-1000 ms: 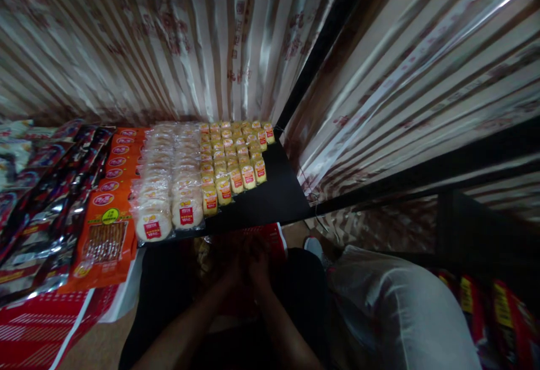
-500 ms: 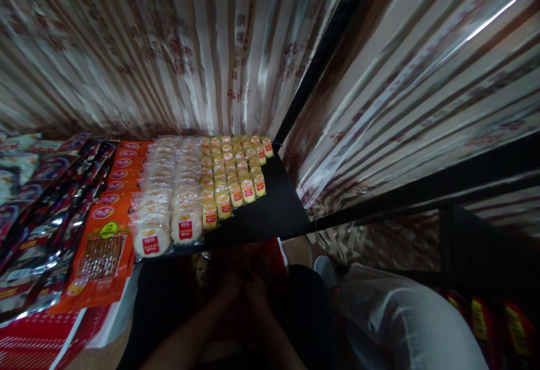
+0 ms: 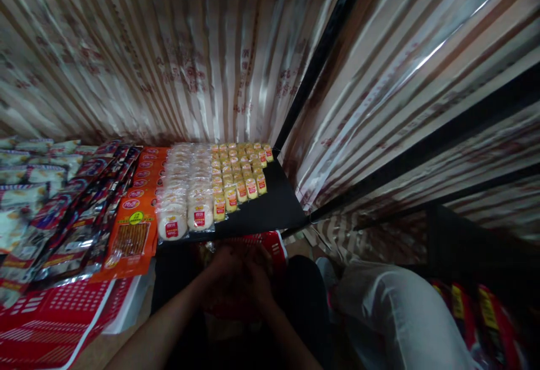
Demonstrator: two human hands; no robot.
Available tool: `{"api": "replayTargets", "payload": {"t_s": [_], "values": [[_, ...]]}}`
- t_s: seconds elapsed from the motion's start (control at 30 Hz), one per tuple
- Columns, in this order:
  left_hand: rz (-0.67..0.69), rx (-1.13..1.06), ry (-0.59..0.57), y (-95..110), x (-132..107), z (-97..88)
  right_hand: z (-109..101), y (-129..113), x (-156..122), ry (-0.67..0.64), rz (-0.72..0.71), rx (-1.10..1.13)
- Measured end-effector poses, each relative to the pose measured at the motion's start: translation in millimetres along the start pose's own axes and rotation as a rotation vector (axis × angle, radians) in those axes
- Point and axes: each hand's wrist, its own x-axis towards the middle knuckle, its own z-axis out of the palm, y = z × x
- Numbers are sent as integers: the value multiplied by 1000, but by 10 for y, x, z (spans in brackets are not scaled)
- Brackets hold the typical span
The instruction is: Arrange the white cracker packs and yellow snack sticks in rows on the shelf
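Below the front edge of a black shelf (image 3: 274,195), my left hand (image 3: 228,260) and my right hand (image 3: 257,269) are close together over a red basket (image 3: 277,249). Their fingers are lost in shadow, so what they hold, if anything, does not show. On the shelf above them stand rows of small yellow-wrapped snack packs (image 3: 231,197). Beside those, two rows of round white cakes in clear wrappers (image 3: 200,217) run back toward the curtain. Something in shiny clear wrapping sits just left of my left hand, too dark to name.
Left of the cakes lie orange snack bags (image 3: 133,235), dark shiny packets (image 3: 76,246) and white packets (image 3: 36,176). A second red basket (image 3: 50,325) is at lower left. A person's pale trouser leg (image 3: 392,308) is at right, near red-and-yellow packages (image 3: 485,314). Striped curtains (image 3: 189,49) hang behind.
The camera view has shifted, so the shelf goods appear further right and more packets show at left. Both hands sit slightly higher in view, still close together over the basket.
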Motion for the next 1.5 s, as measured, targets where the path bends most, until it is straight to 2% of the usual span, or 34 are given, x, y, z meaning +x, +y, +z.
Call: {"api": "replayTargets", "payload": {"t_s": [0.07, 0.17, 0.27, 0.37, 0.53, 0.67, 0.83, 1.0, 1.27, 1.5], "values": [[2, 31, 31, 67, -110, -63, -57, -41, -58, 36, -24, -53], [133, 31, 119, 182, -301, -116, -153, -103, -118, 160, -50, -90], [273, 44, 282, 310, -476, -132, -258, -176, -115, 285, -80, -69], [348, 55, 431, 463, -593, -143, -362, -276, -43, 354, -84, -43], [502, 3, 568, 726, -635, -179, -533, -454, 219, 495, -57, 22], [544, 13, 659, 850, -530, -183, -646, -539, 529, 548, -17, 143], [486, 81, 651, 896, -324, -183, -660, -539, 908, 555, -3, 239], [420, 95, 616, 897, -157, -224, -581, -492, 1120, 528, -7, 238], [425, 130, 623, 860, -44, -296, -512, -510, 1206, 545, -36, 194], [486, 208, 694, 703, 63, -241, -479, -457, 1217, 530, -103, 213]]}}
